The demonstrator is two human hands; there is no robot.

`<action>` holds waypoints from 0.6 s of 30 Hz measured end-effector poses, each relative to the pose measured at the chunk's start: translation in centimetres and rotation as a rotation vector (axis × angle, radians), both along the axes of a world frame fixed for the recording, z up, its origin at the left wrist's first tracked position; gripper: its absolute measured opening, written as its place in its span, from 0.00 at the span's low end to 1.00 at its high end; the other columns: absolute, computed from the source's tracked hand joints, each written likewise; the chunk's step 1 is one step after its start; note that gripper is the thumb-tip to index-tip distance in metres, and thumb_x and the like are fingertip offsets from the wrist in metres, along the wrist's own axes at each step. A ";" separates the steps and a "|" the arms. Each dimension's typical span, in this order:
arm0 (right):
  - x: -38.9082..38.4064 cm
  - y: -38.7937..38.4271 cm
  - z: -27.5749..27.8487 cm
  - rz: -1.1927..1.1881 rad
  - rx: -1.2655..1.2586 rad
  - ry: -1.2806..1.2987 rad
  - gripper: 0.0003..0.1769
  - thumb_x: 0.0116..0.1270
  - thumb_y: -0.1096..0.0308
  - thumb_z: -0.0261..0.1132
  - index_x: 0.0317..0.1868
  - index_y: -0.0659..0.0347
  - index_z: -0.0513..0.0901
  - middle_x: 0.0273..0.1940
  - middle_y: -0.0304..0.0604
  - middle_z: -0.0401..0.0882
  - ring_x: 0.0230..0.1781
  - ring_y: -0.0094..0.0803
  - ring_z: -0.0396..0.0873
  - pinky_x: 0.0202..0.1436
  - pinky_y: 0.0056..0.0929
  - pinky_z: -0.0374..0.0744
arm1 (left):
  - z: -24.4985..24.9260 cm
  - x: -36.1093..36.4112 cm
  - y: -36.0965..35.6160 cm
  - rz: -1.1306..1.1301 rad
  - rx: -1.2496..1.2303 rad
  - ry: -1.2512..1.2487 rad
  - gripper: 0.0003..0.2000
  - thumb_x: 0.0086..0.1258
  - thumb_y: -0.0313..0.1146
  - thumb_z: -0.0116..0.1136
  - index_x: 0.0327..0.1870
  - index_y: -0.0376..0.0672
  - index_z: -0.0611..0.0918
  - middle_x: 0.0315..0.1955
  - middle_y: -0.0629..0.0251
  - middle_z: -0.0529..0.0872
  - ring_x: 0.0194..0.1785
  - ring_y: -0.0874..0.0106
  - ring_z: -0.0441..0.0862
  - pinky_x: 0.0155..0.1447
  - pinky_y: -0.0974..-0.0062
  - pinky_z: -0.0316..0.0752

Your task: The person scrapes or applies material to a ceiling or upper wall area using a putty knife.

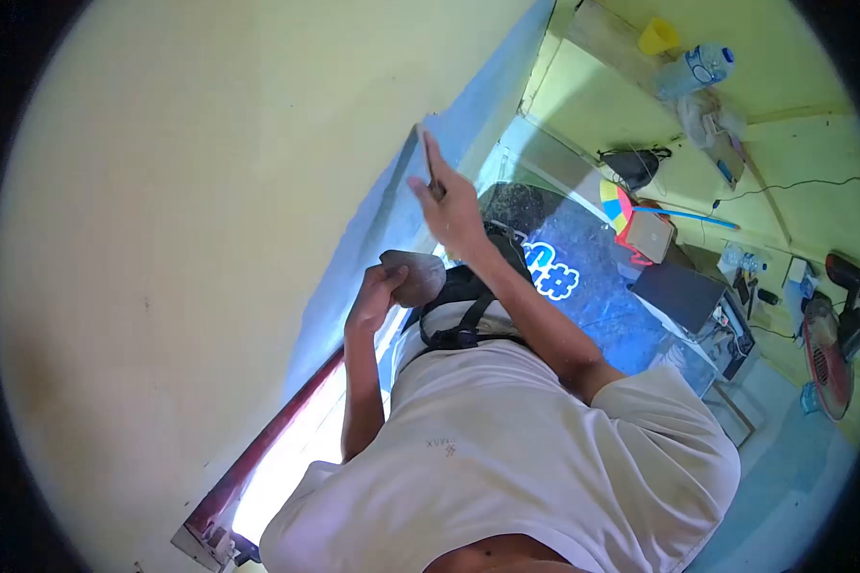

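Ahead of you, a person (506, 458) clamps fingers (377, 284) round a stone (420, 275), just below their other hand (454, 215), which pinches a rod (428, 158) against the wall (210, 239).

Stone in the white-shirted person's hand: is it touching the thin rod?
Apart. The head view shows the stone in that person's lower hand, with a clear gap up to the thin rod in the upper hand.

the stone (419, 275) is a rounded grey-brown lump, gripped in a co-worker's raised hand (373, 286) close to the pale yellow wall (162, 239). just above it the thin dark rod (427, 158), too small to name surely, is pinched in that person's other hand (452, 208), slanting up along the wall's blue-grey edge.
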State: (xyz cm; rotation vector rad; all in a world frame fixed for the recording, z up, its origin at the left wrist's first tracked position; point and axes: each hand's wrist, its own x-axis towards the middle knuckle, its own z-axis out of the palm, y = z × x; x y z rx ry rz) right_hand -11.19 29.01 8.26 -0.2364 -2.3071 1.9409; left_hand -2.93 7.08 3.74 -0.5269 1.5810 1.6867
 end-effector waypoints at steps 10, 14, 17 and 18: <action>-0.5 0.2 -0.5 0.007 -0.098 0.001 0.41 0.74 0.68 0.66 0.83 0.53 0.58 0.23 0.32 0.55 0.23 0.19 0.56 0.25 0.25 0.61 | -0.2 0.4 -0.1 0.028 0.047 0.010 0.15 0.79 0.35 0.62 0.54 0.30 0.82 0.48 0.58 0.89 0.50 0.69 0.88 0.55 0.67 0.84; -1.7 0.7 -1.4 -0.037 -0.110 0.061 0.41 0.73 0.69 0.66 0.83 0.56 0.58 0.24 0.32 0.55 0.23 0.18 0.56 0.25 0.25 0.61 | 0.1 0.8 0.2 0.071 0.084 0.015 0.15 0.79 0.35 0.62 0.54 0.31 0.83 0.47 0.59 0.89 0.49 0.69 0.88 0.55 0.67 0.85; -1.3 1.0 -0.7 -0.019 -0.035 0.056 0.40 0.74 0.68 0.66 0.82 0.57 0.59 0.23 0.33 0.56 0.23 0.18 0.57 0.25 0.25 0.62 | 0.2 0.7 0.3 0.061 0.045 -0.003 0.15 0.80 0.34 0.61 0.57 0.32 0.82 0.47 0.59 0.89 0.50 0.68 0.88 0.55 0.67 0.85; -1.3 0.9 -0.6 -0.020 -0.043 0.044 0.40 0.74 0.68 0.67 0.82 0.57 0.59 0.23 0.33 0.56 0.24 0.19 0.57 0.25 0.25 0.62 | 0.0 0.6 0.3 0.059 0.076 0.003 0.15 0.79 0.34 0.61 0.57 0.32 0.82 0.48 0.58 0.89 0.50 0.68 0.88 0.55 0.67 0.85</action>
